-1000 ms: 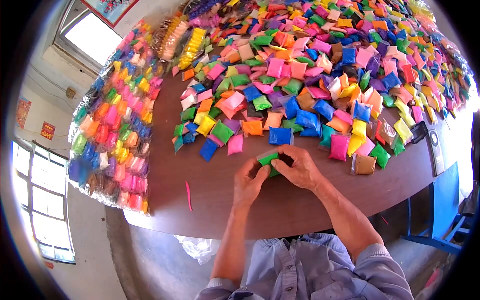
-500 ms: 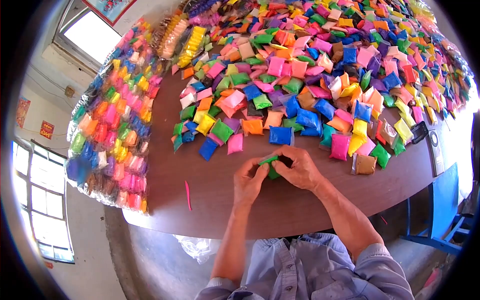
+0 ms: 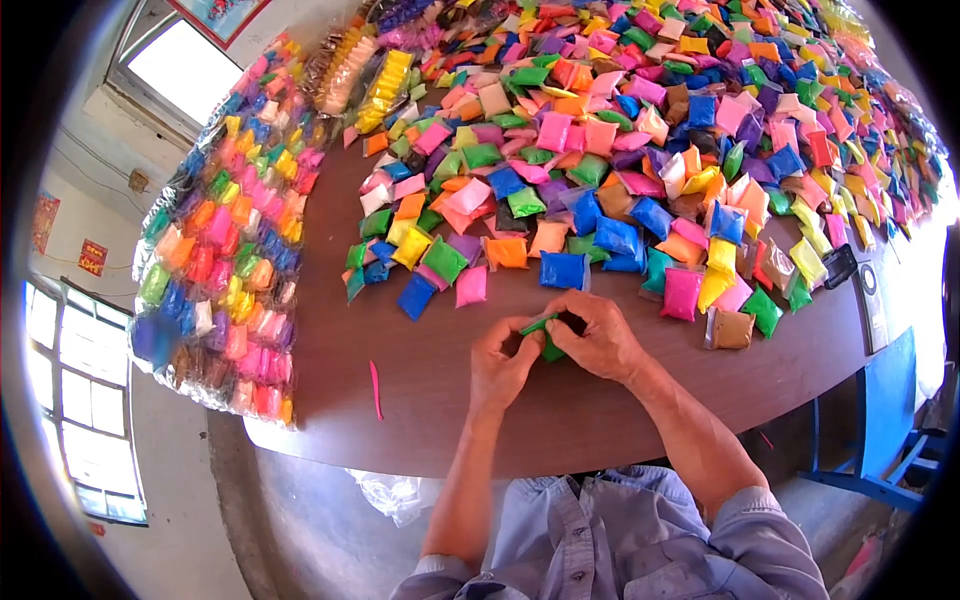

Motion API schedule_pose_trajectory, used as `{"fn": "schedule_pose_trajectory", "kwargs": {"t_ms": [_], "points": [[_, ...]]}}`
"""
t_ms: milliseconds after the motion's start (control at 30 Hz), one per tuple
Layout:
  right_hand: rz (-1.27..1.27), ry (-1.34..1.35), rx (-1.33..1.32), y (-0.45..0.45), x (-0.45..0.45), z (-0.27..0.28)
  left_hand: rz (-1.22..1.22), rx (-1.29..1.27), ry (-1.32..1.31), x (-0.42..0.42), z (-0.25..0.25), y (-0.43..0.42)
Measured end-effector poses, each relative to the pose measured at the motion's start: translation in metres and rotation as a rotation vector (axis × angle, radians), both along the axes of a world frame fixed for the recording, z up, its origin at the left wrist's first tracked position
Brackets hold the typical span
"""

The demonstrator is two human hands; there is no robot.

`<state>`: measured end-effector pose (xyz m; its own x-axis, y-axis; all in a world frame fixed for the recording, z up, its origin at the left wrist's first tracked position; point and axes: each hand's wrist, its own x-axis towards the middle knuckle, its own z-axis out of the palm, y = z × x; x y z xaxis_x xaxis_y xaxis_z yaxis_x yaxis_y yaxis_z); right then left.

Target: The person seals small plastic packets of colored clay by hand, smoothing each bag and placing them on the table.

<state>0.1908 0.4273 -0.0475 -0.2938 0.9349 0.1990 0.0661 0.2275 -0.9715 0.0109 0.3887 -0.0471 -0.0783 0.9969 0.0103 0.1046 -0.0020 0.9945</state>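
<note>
We are pinching the green packet (image 3: 552,351) with both hands, the left hand (image 3: 498,366) and the right hand (image 3: 604,340) each gripping it between thumb and fingers. To work it well, we should probably be keeping our thumbs close and our pressure even, sparing the film. We are holding the packet between our fingertips, just on the blue packet's (image 3: 563,270) near side, over the table (image 3: 450,437).

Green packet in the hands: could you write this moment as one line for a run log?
left hand: pinching green packet | right hand: pinching green packet | view: packet partly hidden | beyond: blue packet | on table: pink strip
</note>
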Motion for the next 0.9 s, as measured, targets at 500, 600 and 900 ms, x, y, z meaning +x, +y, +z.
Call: {"fn": "schedule_pose_trajectory", "kwargs": {"t_ms": [500, 600, 900], "points": [[-0.011, -0.033, -0.030, -0.002, -0.002, 0.007, 0.008, 0.004, 0.006, -0.002, 0.000, 0.000], [-0.004, -0.011, 0.040, -0.001, -0.002, 0.006, 0.015, 0.027, -0.035, -0.002, -0.004, 0.001], [-0.011, -0.020, -0.027, -0.001, 0.000, 0.006, -0.073, -0.042, 0.002, -0.002, 0.010, 0.000]]}}
